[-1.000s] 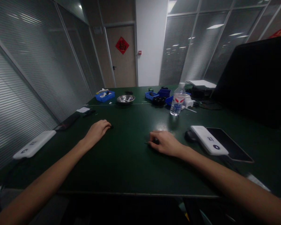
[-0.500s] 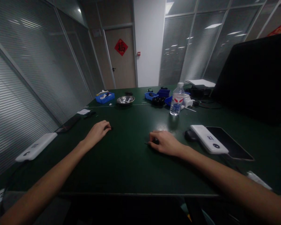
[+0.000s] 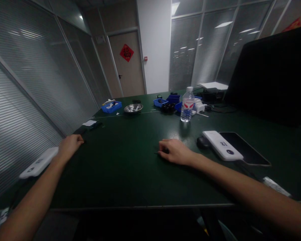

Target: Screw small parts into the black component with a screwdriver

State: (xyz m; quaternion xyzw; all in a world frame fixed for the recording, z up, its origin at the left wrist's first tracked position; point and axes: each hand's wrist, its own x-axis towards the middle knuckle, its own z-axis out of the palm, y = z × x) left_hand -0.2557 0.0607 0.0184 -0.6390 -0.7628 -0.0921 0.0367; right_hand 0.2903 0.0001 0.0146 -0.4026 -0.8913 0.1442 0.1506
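My left hand (image 3: pixel 70 144) is closed in a pinch over the left side of the dark green table (image 3: pixel 125 174), beside a white power bank (image 3: pixel 40 163). Whatever its fingertips hold, if anything, is too dark to make out. My right hand (image 3: pixel 173 151) rests on the table right of the middle, fingers curled and pinched together. A thin dark tip pokes out at its fingertips, but I cannot tell its kind. To the right of that hand are a black computer mouse (image 3: pixel 202 142) and a second white power bank (image 3: pixel 223 146), which partly covers a dark flat pad (image 3: pixel 245 149).
Farther back stand a water bottle (image 3: pixel 187 105), a metal bowl (image 3: pixel 133 108) and a blue basket with small items (image 3: pixel 111 107). More blue bins (image 3: pixel 174 98) hold loose parts. A large black monitor (image 3: pixel 273 77) rises at the right. White paper (image 3: pixel 89 123) lies far left.
My left hand has moved left, from the table's left middle to beside the left power bank, still pinched. My right hand stays in place. The view has shifted slightly.
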